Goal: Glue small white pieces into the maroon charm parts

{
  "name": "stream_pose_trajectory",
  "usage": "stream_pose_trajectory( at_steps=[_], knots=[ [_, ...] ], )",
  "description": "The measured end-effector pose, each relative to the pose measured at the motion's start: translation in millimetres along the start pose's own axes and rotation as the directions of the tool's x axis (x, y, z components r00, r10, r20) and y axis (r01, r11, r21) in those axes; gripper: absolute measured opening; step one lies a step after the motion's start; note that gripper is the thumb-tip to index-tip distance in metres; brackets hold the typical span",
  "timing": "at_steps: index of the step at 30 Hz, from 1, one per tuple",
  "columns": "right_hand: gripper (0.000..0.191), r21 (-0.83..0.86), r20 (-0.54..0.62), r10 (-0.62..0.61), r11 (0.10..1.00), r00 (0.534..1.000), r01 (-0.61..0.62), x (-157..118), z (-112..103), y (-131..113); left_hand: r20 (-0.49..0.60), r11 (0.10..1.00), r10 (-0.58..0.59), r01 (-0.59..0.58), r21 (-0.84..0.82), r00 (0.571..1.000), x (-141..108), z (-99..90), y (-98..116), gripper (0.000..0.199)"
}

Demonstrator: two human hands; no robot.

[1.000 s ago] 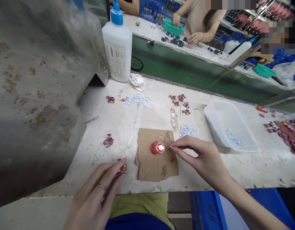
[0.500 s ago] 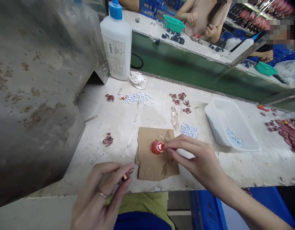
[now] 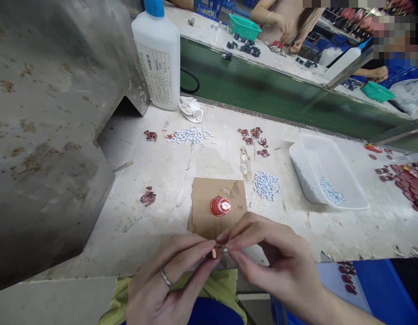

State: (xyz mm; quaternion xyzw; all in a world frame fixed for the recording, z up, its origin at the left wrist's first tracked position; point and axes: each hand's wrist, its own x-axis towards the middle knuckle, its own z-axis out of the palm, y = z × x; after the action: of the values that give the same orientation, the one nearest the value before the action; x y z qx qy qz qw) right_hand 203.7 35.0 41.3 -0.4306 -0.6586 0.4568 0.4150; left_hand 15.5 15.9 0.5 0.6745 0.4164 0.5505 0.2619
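Observation:
My left hand (image 3: 175,275), with a ring on one finger, pinches a small brown figure (image 3: 214,253) with a tan part near the table's front edge. Close against it, my right hand (image 3: 273,253) holds a tiny pale piece (image 3: 225,249) between its fingertips. Just beyond the hands, a small red container (image 3: 219,206) rests on a piece of brown cardboard (image 3: 202,216). A heap of small pale blue pieces (image 3: 265,185) lies right of the cardboard, and a looser spread of them (image 3: 191,135) lies farther back.
A large metal housing (image 3: 53,126) fills the left side. Behind stands a white bottle (image 3: 157,63) with a blue cap. Brown figures (image 3: 256,132) lie at the back and one (image 3: 148,197) at left. On the right is a translucent tray (image 3: 310,180). Other people work across the green divider (image 3: 229,76).
My right hand has come from the red container down to my left hand, now with a tiny pale piece visible at its fingertips. My left hand has moved right with the brown figure.

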Motion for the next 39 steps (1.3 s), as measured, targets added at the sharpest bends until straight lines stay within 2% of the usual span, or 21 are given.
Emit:
stream_pose_trajectory(
  at_steps=[6,9,11,13,15,18,20,22,25,28,31,33,36,39],
  knots=[
    [0.016,0.049,-0.011,-0.009,0.999,1.000,0.009,1,5,7,0.023,1.000,-0.007,0.007,0.001,1.000,0,1.1,-2,0.021],
    [0.017,-0.011,-0.001,-0.051,0.999,0.999,0.051,1,5,7,0.020,1.000,0.003,-0.003,0.010,1.000,0,1.1,-2,0.018],
    [0.018,-0.111,0.027,-0.113,0.987,0.993,0.116,-1,4,5,0.029,0.999,0.005,-0.006,0.038,1.000,0,0.8,-1,0.017],
    [0.020,-0.264,0.074,-0.188,0.943,0.979,0.201,-5,0,1,0.015,0.997,-0.013,0.012,0.073,1.000,-1,0.8,1,0.017],
    [0.025,-0.419,0.163,-0.262,0.854,0.951,0.307,-10,-5,-4,-0.020,0.996,-0.020,0.022,0.085,1.000,-3,1.5,1,0.020],
    [0.032,-0.531,0.330,-0.280,0.734,0.901,0.423,-15,-12,-8,-0.044,0.996,-0.068,0.071,0.061,0.997,-8,3.3,2,0.021],
    [0.032,-0.535,0.350,-0.283,0.722,0.893,0.438,-16,-14,-8,-0.015,0.991,-0.122,0.122,0.062,0.992,-10,4.0,2,0.021],
    [0.029,-0.534,0.296,-0.315,0.729,0.902,0.429,-16,-14,-6,0.012,0.991,-0.115,0.114,0.064,0.993,-8,3.6,3,0.022],
    [0.033,-0.536,0.240,-0.322,0.743,0.916,0.402,-15,-10,-3,0.037,0.998,-0.041,0.040,0.045,0.998,1,1.3,5,0.021],
    [0.044,-0.466,0.199,-0.268,0.820,0.943,0.332,-12,-8,-2,0.038,1.000,0.001,-0.002,0.021,0.999,8,-0.6,6,0.022],
    [0.050,-0.316,0.082,-0.162,0.931,0.983,0.180,-8,-6,-2,0.045,0.999,-0.018,0.016,0.046,0.999,7,0.2,6,0.026],
    [0.053,-0.175,0.016,-0.070,0.982,0.997,0.072,-6,-5,0,0.013,0.996,-0.033,0.032,0.079,0.999,2,2.7,5,0.030],
    [0.042,0.026,0.046,0.062,0.998,0.997,-0.063,-3,-1,4,-0.051,0.990,-0.076,0.081,0.118,0.996,-5,6.1,3,0.040],
    [0.023,0.123,0.132,0.189,0.971,0.973,-0.205,3,0,4,-0.032,0.978,-0.096,0.101,0.184,0.995,-5,1.3,1,0.035]
  ],
)
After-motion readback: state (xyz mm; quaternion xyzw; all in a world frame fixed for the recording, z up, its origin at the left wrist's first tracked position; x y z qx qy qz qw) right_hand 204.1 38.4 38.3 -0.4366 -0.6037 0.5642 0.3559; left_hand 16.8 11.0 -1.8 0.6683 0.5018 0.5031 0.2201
